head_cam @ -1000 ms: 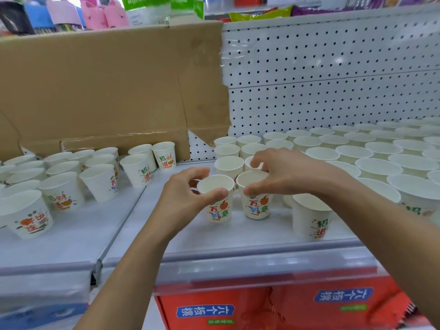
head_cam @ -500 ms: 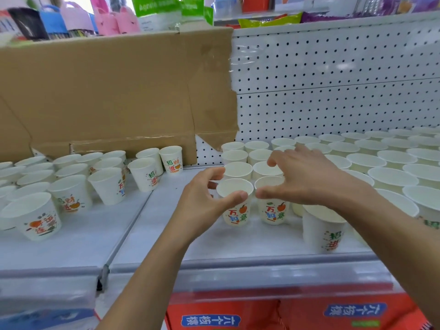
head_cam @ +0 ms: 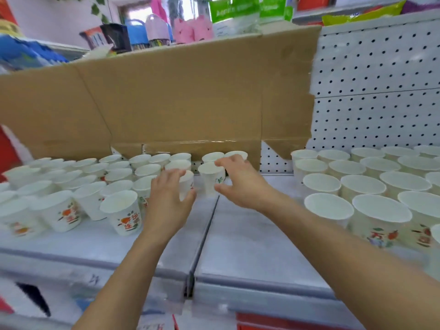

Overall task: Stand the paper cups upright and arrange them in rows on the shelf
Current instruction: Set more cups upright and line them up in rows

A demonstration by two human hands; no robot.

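White paper cups with red and green print stand upright on the grey shelf (head_cam: 250, 239). A loose cluster of cups (head_cam: 119, 210) fills the left section, and tidy rows of cups (head_cam: 362, 184) fill the right section. Near the seam between the two sections, my left hand (head_cam: 166, 201) curls around one cup (head_cam: 188, 182), thumb in front and fingers behind. Just to its right, my right hand (head_cam: 240, 184) grips a second cup (head_cam: 209, 175), fingers over its rim and thumb on its side. Both cups are upright and partly hidden by my fingers.
A large brown cardboard sheet (head_cam: 178, 96) leans against the back of the shelf behind the left cluster. White pegboard (head_cam: 381, 91) backs the right section. A dark gap (head_cam: 204, 234) divides the two shelf panels. Bags and toys sit on the shelf above.
Both hands left the two cups in the right-hand rows and moved left to cups near the seam. The view swung left, so the loose cluster now fills more of the frame.
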